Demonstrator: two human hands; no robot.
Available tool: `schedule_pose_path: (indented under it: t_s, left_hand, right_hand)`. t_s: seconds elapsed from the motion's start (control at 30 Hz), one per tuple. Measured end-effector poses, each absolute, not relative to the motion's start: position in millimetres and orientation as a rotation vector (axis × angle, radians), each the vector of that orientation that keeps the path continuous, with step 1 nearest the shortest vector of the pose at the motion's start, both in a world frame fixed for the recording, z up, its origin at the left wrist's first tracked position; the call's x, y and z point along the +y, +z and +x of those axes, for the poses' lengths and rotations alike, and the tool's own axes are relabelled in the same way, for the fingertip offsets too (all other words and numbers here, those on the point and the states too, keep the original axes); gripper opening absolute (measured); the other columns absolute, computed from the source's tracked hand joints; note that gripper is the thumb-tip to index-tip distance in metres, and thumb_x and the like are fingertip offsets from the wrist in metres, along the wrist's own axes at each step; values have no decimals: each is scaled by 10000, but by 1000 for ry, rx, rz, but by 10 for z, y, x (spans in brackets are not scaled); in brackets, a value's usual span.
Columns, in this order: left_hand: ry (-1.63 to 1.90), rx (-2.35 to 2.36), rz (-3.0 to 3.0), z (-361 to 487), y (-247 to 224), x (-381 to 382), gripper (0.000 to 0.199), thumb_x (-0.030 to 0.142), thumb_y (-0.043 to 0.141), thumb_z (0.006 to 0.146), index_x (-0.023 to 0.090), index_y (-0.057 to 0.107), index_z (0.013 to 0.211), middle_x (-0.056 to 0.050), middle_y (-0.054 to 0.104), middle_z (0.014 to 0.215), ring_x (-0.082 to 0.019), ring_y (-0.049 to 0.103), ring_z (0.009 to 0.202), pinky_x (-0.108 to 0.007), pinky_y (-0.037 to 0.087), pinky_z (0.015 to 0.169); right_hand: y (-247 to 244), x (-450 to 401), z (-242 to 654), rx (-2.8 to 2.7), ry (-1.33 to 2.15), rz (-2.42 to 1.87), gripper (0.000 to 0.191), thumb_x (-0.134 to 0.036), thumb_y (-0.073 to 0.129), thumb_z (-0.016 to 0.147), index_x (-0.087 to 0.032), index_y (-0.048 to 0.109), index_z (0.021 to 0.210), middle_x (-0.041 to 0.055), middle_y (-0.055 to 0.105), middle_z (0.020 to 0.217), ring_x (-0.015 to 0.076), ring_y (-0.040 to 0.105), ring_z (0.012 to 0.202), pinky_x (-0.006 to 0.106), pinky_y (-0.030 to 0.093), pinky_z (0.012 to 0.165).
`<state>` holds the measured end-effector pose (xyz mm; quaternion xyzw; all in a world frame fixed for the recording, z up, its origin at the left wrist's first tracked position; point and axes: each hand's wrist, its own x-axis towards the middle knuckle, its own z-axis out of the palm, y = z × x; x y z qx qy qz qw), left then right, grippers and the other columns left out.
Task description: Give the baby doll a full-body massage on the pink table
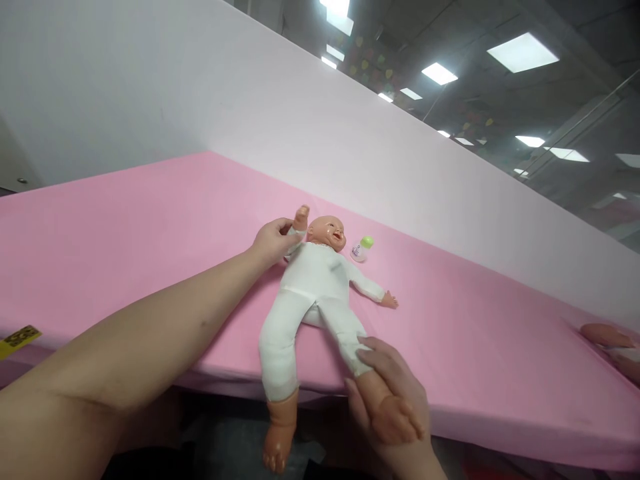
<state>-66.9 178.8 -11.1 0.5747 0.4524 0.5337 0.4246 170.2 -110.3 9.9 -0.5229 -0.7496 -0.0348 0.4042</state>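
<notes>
A baby doll [320,273] with a white cloth body lies face up, its legs over the front edge of the pink surface. My left hand [274,241] is closed round the doll's raised arm, just below its small hand. Lower down, my right hand [393,393] wraps the doll's lower leg near the foot, with the thumb on one side and fingers on the other. The doll's other arm lies stretched out on the surface, and its other leg hangs free. Beside the doll's head stands a small bottle [361,250] with a green cap.
The pink surface [475,327] meets a white wall [400,167] at the back. Part of another doll [606,335] lies at the far right edge. A yellow tag [20,340] with a printed code is at the left front edge.
</notes>
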Motion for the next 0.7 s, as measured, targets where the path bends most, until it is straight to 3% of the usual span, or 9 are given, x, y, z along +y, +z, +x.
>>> schedule_pose_path:
  t_s: [0.13, 0.3, 0.43, 0.57, 0.7]
  left_hand:
    - [1252, 1114, 1702, -639, -57, 1674, 409, 373, 757, 776, 273, 761, 1172, -29, 767, 1119, -253, 703, 952, -334, 558, 804]
    - [1191, 1158, 1835, -646, -24, 1638, 416, 382, 750, 798, 307, 781, 1206, -14, 782, 1150, -267, 710, 993, -340, 545, 813]
    - [1169, 1179, 1867, -651, -20, 1630, 405, 395, 747, 812, 309, 786, 1206, -7, 787, 1128, -264, 709, 985, -343, 537, 814]
    - [1155, 1179, 1894, -644, -10, 1618, 416, 395, 733, 822, 316, 778, 1228, 5, 786, 1143, -259, 707, 985, -343, 530, 823]
    - [1144, 1199, 1901, -635, 12, 1608, 416, 393, 733, 817, 307, 780, 1221, -9, 785, 1142, -268, 707, 979, -345, 528, 813]
  right_hand:
    - [293, -877, 1606, -1825, -89, -1301, 375, -294, 776, 875, -345, 696, 1238, 114, 732, 1243, 389, 749, 1133, 542, 693, 915]
    - [370, -502, 1469, -1891, -104, -1299, 294, -271, 748, 874, -272, 677, 1159, 84, 721, 1254, 302, 725, 1169, 468, 627, 1027]
    - [336, -321, 1371, -1911, -43, -1350, 290, -265, 722, 858, -261, 659, 1141, 78, 705, 1277, 292, 681, 1229, 453, 569, 1090]
    - [250, -223, 1301, -1931, 78, -1420, 268, -245, 700, 813, -258, 630, 1072, 64, 704, 1142, 285, 687, 1112, 426, 592, 990]
    - [166, -189, 1303, -1893, 142, -1425, 240, -242, 695, 802, -260, 609, 1025, 37, 702, 1047, 266, 693, 1025, 431, 589, 994]
